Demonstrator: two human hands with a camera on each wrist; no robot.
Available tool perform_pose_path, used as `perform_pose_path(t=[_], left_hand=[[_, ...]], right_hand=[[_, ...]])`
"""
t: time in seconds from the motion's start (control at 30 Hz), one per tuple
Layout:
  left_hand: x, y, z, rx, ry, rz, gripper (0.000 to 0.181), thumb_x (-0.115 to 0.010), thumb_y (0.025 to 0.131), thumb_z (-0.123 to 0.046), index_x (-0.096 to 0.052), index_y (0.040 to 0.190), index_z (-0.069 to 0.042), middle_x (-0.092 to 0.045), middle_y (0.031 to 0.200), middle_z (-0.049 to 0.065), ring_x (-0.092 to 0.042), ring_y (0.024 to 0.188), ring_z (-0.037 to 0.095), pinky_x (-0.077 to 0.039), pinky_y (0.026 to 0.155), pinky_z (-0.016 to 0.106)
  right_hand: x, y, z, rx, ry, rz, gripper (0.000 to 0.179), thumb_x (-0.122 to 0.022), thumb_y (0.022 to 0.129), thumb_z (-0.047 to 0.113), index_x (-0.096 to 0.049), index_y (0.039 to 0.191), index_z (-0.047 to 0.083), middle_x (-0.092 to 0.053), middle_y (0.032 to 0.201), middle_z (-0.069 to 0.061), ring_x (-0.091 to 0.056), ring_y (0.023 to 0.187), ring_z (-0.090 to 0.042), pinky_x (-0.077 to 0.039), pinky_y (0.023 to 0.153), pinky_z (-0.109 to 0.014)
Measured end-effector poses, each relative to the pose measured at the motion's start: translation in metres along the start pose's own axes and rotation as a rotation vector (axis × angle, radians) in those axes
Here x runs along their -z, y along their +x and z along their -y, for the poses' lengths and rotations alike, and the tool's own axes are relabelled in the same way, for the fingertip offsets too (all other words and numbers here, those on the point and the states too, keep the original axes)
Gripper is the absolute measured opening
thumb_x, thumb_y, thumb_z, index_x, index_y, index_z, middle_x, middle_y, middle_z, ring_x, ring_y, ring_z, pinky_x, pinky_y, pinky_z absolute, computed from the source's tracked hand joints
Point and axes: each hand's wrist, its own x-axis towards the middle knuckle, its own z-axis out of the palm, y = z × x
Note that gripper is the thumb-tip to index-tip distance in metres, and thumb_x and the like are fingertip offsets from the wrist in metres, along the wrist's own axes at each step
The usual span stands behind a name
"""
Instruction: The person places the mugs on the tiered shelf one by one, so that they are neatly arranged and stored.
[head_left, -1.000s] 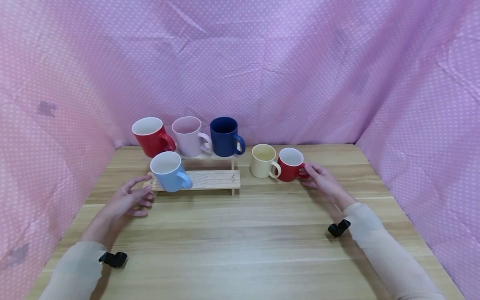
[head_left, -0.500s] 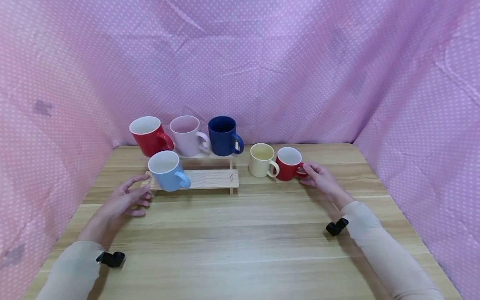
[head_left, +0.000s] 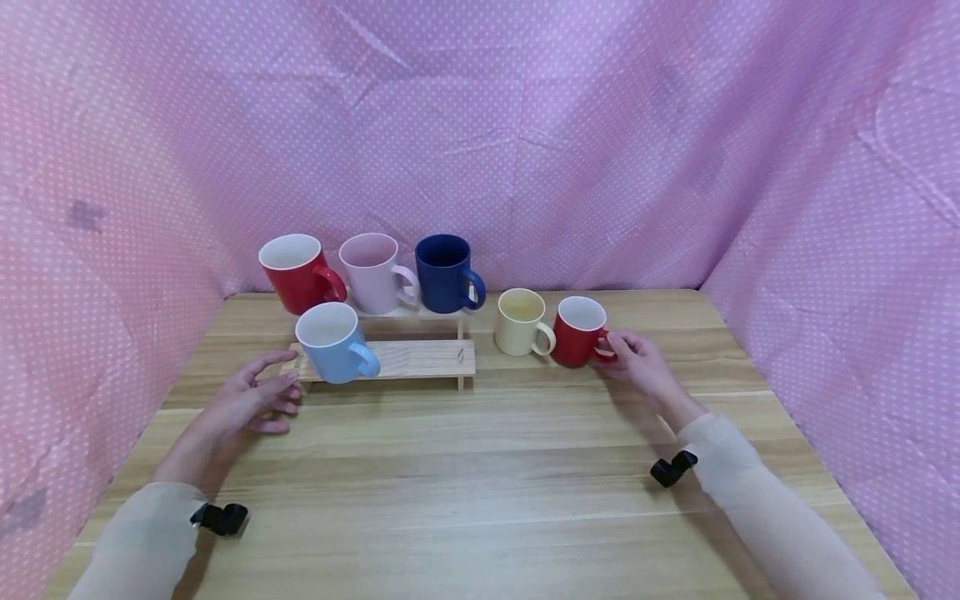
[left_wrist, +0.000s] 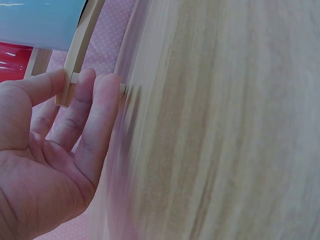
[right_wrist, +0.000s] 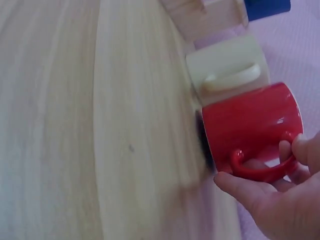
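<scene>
My right hand (head_left: pixel 647 368) pinches the handle of a small red mug (head_left: pixel 576 343) with a white inside. In the right wrist view, a dark shadow lies by the base of this red mug (right_wrist: pixel 250 132), and one finger reaches down near its bottom. Just left of it stands a cream-yellow mug (head_left: pixel 517 332). At the left, my left hand (head_left: pixel 243 404) holds the near end of a two-step wooden rack (head_left: pixel 423 360). In the left wrist view the thumb lies over the board's end (left_wrist: pixel 66 95) and fingers pass beneath. A light blue mug (head_left: pixel 333 346) sits on the lower step.
Along the upper step stand a larger red mug (head_left: pixel 300 279), a pale pink mug (head_left: pixel 371 279) and a dark blue mug (head_left: pixel 444 279). A wooden table (head_left: pixel 450 492) carries everything. Pink dotted cloth (head_left: pixel 480 125) hangs behind and at both sides.
The small red mug has shifted slightly toward me and away from the cream-yellow mug, with my right hand on its handle. My left hand stays at the rack's end.
</scene>
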Motion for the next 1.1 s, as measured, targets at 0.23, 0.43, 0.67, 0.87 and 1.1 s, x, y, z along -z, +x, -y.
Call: perform_pose_path(t=[0.23,0.43,0.67,0.87,1.1], left_hand=[[0.002,-0.002,-0.002,0.003,0.012,-0.003,0.065,-0.062,0.101,-0.045,-0.034,0.154,-0.023,-0.07,0.104,0.007,-0.069,0.087,0.02,-0.062,0.075,0.048],[0.004,-0.004,-0.003,-0.001,0.01,-0.007,0.062,-0.061,0.101,-0.044,-0.035,0.154,-0.024,-0.07,0.103,0.006,-0.069,0.086,0.019,-0.062,0.074,0.048],[0.005,-0.008,-0.007,0.004,0.021,-0.003,0.063,-0.061,0.101,-0.044,-0.034,0.155,-0.024,-0.07,0.103,0.005,-0.069,0.087,0.02,-0.062,0.075,0.048],[0.001,0.0,-0.008,-0.004,0.01,-0.003,0.068,-0.061,0.101,-0.045,-0.03,0.158,-0.024,-0.068,0.108,0.01,-0.069,0.089,0.022,-0.062,0.075,0.047],[-0.001,0.001,-0.003,0.047,-0.033,-0.003,0.069,-0.063,0.1,-0.044,-0.03,0.158,-0.025,-0.068,0.11,0.011,-0.068,0.09,0.024,-0.062,0.077,0.047]], right_hand=[[0.002,-0.024,0.03,0.074,0.17,0.015,0.037,-0.051,0.108,0.024,-0.056,0.127,-0.008,-0.071,0.113,-0.004,-0.071,0.1,-0.016,-0.058,0.09,-0.038],[0.0,-0.042,0.062,0.103,0.213,0.088,0.034,-0.052,0.107,0.022,-0.057,0.126,-0.007,-0.072,0.115,-0.005,-0.072,0.098,-0.019,-0.058,0.089,-0.038],[-0.016,-0.061,0.082,0.077,0.262,0.208,0.027,-0.05,0.108,0.018,-0.06,0.116,-0.005,-0.07,0.123,-0.009,-0.069,0.111,-0.027,-0.053,0.096,-0.044],[-0.034,-0.065,0.084,0.07,0.233,0.225,0.02,-0.05,0.108,0.018,-0.058,0.106,-0.001,-0.066,0.127,-0.01,-0.069,0.11,-0.027,-0.051,0.097,-0.048],[-0.073,-0.065,0.067,0.003,0.164,0.23,0.034,-0.049,0.109,0.018,-0.049,0.125,-0.013,-0.056,0.139,-0.025,-0.066,0.116,-0.032,-0.054,0.095,-0.044]])
